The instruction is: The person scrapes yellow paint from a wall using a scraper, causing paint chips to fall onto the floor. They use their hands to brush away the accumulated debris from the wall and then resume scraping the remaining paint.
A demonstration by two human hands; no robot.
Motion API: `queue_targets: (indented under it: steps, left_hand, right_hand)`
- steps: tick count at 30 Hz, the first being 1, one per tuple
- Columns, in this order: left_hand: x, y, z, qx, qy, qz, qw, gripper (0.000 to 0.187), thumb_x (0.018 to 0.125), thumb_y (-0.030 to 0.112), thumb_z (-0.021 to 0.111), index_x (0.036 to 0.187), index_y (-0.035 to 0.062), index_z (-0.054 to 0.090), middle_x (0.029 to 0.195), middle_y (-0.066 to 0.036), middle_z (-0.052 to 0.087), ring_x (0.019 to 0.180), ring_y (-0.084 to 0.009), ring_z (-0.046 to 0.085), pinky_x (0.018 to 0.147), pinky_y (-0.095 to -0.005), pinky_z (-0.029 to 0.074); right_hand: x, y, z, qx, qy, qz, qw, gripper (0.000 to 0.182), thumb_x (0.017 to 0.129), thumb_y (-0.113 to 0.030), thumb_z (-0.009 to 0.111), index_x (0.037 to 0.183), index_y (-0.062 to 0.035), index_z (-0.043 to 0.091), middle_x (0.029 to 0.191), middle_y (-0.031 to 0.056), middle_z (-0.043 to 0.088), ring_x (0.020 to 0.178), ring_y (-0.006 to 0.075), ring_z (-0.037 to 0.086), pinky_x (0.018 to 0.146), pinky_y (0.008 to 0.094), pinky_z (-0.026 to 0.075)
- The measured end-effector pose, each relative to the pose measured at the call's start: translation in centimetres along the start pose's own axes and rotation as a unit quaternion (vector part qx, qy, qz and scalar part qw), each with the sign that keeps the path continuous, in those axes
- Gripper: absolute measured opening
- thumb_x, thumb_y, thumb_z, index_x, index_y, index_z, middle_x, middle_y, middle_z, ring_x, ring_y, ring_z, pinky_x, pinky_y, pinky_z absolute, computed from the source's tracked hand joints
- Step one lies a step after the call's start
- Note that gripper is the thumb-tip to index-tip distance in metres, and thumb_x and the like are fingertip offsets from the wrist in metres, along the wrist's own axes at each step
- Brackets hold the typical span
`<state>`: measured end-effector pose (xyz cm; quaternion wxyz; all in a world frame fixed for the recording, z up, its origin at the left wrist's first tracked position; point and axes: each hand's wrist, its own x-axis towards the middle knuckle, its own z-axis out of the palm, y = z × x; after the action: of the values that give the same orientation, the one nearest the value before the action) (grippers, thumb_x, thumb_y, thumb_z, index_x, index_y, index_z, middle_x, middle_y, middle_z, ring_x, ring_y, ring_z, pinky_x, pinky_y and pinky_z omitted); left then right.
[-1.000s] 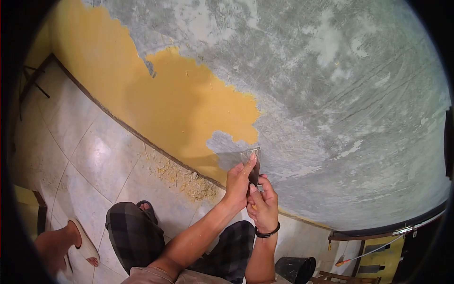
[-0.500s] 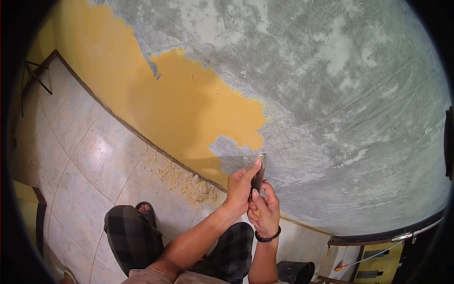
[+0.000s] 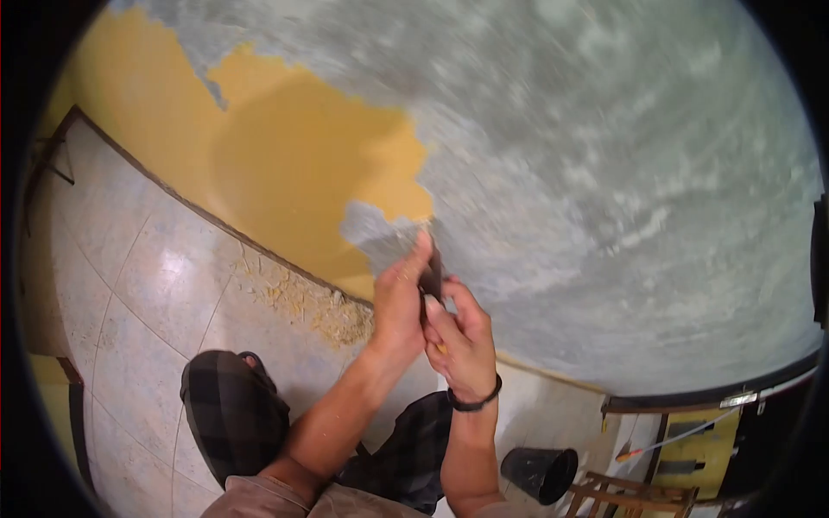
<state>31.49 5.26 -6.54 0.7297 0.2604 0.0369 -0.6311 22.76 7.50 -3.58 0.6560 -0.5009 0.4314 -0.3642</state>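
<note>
A paint scraper (image 3: pixel 435 274) with a dark metal blade is held against the wall, its tip at the lower edge of the yellow paint (image 3: pixel 294 164). My left hand (image 3: pixel 401 298) is closed on the blade, thumb stretched along it towards the tip. Lower down, my right hand (image 3: pixel 466 345), with a black band at the wrist, wraps the handle; a bit of yellow shows between its fingers. Grey bare wall (image 3: pixel 553 198) surrounds the blade on the right and above. The blade's edge is blurred.
Paint flakes (image 3: pixel 337 319) lie on the tiled floor (image 3: pixel 147 345) along the wall's foot. My bent knees are close below my arms. A black bucket (image 3: pixel 540 475) and a wooden stool (image 3: pixel 635 496) stand at lower right, near an orange-handled tool (image 3: pixel 632 454).
Both hands and the scraper have moved up and left along the wall, to the paint's lower edge. The camera view has shifted too, bringing more of the bucket and stool into sight.
</note>
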Motion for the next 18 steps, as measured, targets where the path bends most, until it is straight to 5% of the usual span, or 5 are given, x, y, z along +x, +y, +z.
queue_targets:
  steps: [3, 18]
  left_hand:
    - [-0.1, -0.7, -0.4, 0.055, -0.012, -0.016, 0.998, 0.042, 0.092, 0.046, 0.055, 0.071, 0.0102, 0.052, 0.066, -0.001, 0.050, 0.063, -0.0127, 0.051, 0.060, -0.0264, 0.044]
    - [-0.5, 2.7, 0.4, 0.015, -0.028, -0.028, 0.999, 0.036, 0.093, 0.041, 0.057, 0.073, 0.0112, 0.053, 0.066, 0.000, 0.048, 0.063, -0.0100, 0.047, 0.064, -0.0275, 0.044]
  right_hand:
    - [-0.8, -0.2, -1.0, 0.023, -0.002, 0.016, 1.000, 0.015, 0.095, -0.013, 0.053, 0.108, -0.0063, 0.051, 0.058, -0.0028, 0.042, 0.038, 0.0020, 0.029, 0.034, 0.0179, 0.021]
    - [0.0, -1.2, 2.1, 0.039, 0.015, 0.025, 0.999, 0.020, 0.094, -0.012, 0.055, 0.113, -0.0068, 0.052, 0.059, -0.0037, 0.040, 0.040, 0.0013, 0.030, 0.035, 0.0178, 0.021]
